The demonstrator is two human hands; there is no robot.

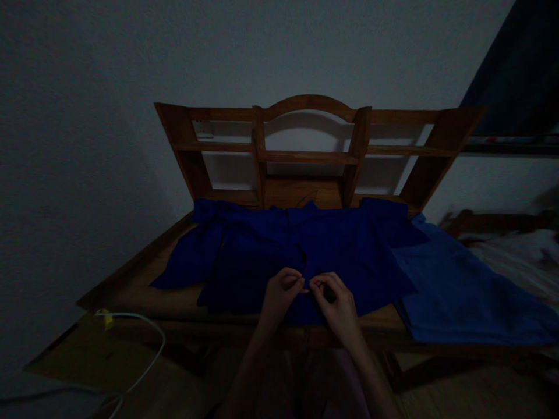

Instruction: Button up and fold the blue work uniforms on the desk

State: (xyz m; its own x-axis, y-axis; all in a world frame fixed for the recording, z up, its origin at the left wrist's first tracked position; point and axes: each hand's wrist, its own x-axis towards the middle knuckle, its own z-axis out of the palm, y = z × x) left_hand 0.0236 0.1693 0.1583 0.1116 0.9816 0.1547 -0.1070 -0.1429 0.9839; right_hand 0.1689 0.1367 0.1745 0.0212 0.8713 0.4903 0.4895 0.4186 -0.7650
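A dark blue shirt [257, 244] lies spread over the wooden desk [183, 299], its collar toward the shelf and its sleeves out to both sides. Close to the hem, at the front opening, my left hand [282, 294] pinches the cloth between thumb and fingers. My right hand [335, 299] is closed in a pinch just beside it, also on the shirt's front edge. The fingertips of both hands almost meet. Dim light hides whether a button sits between them.
A lighter blue folded cloth [471, 297] lies on the right, partly touching the shirt. Behind the desk's back part rises a wooden shelf [305, 157] against the wall. At lower left, a white cable [159, 334] curves past a yellowish board [87, 355].
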